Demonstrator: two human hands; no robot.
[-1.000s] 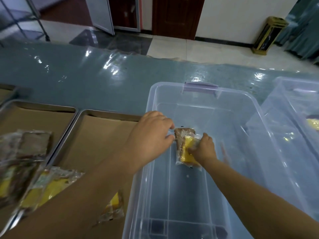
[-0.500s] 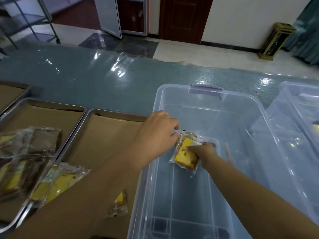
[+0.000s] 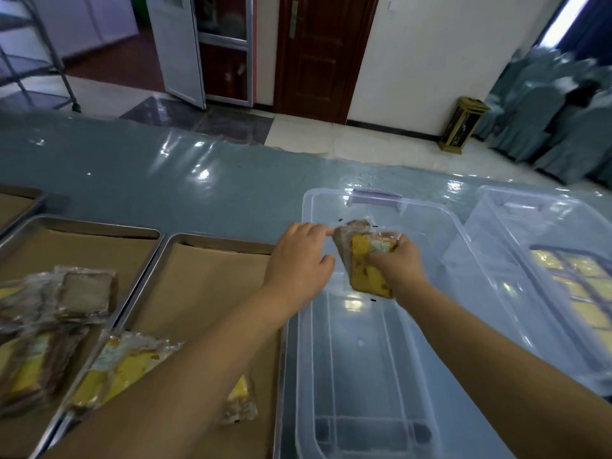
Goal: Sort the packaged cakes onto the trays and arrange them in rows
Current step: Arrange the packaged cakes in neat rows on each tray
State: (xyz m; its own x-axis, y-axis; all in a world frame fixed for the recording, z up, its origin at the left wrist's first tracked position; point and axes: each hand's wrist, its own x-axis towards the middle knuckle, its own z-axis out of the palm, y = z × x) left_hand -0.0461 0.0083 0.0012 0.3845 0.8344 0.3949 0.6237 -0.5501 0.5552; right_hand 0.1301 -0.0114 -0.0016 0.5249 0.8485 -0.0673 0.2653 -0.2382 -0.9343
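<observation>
My right hand [image 3: 395, 265] grips a packaged yellow cake [image 3: 362, 268] above the clear plastic bin [image 3: 440, 223]. Behind it is a packaged brown cake [image 3: 347, 231], pinched at its left edge by the fingers of my left hand [image 3: 299, 265]. Both hands are over the bin's far left part. Two metal trays lined with brown paper lie to the left. The nearer tray [image 3: 212, 283] holds yellow cake packs [image 3: 122, 369] at its front. The left tray [image 3: 86, 241] carries brown and yellow cake packs [image 3: 82, 293] in a loose heap.
A second clear bin [image 3: 543, 240] with yellow cakes inside stands at the right. A third tray's corner [image 3: 20, 200] shows at the far left. The table has a shiny blue-grey cover [image 3: 149, 180]. A rack, doors and a gold floor bin stand beyond.
Both hands have lifted the two cake packs up out of the bin's bottom. The view has tilted upward and shows more of the room.
</observation>
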